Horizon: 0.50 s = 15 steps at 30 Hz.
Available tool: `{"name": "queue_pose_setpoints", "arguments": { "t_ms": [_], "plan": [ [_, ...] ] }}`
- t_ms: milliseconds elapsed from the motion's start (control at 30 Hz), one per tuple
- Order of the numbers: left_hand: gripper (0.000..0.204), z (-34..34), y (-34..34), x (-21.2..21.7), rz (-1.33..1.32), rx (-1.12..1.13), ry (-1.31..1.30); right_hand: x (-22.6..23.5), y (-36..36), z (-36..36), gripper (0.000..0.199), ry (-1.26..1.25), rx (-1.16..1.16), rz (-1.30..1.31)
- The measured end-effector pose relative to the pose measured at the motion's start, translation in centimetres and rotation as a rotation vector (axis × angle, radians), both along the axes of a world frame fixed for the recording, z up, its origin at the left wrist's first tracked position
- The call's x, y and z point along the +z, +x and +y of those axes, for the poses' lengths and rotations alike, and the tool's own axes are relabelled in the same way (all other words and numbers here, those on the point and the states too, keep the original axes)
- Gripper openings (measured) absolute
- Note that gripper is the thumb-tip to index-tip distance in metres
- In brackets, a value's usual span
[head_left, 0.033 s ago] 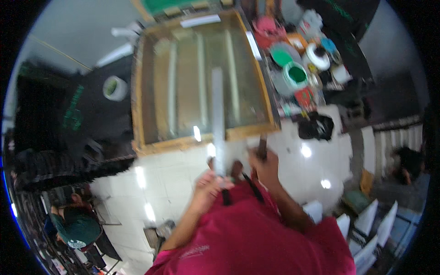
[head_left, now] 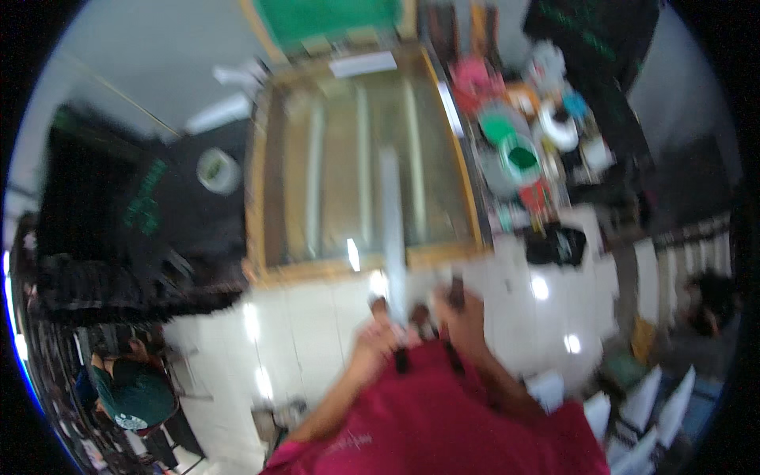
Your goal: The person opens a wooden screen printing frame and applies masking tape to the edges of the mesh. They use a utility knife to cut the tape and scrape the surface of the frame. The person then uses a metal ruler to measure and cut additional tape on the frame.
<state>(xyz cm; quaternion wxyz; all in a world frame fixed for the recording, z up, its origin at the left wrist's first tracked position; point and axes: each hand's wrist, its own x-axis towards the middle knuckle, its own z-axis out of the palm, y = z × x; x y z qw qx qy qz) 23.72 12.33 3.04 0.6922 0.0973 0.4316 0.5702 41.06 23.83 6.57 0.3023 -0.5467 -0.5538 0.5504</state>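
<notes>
In my left hand (head_left: 377,339) is one end of a long, flat grey strip, seemingly a metal ruler (head_left: 393,237). The strip points away from me, and its far part appears over the glass-topped, wood-framed table (head_left: 317,275). My right hand (head_left: 465,318), close in front of my body, is closed around a short dark brown object (head_left: 457,291). Blur keeps its kind from showing. Pale bars run lengthwise under the glass. Both hands are nearer to me than the table's front edge.
At the right stands an open jar of green paint (head_left: 521,158) among several containers. A white tub (head_left: 218,172) sits on black cloth (head_left: 178,214) at the left. A green-faced frame (head_left: 332,20) lies beyond the table. A seated person (head_left: 136,392) is at lower left.
The whole view has shifted, so the table and containers appear lower and slightly to the right. My hands keep the strip and the brown object, with little change relative to my body.
</notes>
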Motion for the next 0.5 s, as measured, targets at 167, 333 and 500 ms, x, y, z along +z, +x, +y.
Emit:
{"name": "queue_pose_setpoints", "arguments": {
  "t_ms": [167, 333, 500],
  "plan": [
    [0.029, 2.6, 3.8, -1.0, 0.080, -0.011, -0.009, -1.0, 0.2, -0.7, 0.026, -0.151, -0.029, 0.293],
    [0.033, 4.2, 5.2, -1.5, 0.146, 0.017, -0.025, -1.8, 2.0, 2.2, 0.024, -0.098, 0.103, 0.247],
    [0.033, 4.6, 6.0, -2.0, 0.263, -0.073, -0.077, -2.1, 3.7, 3.1, 0.021, -0.195, 0.183, 0.247]
  ]
}}
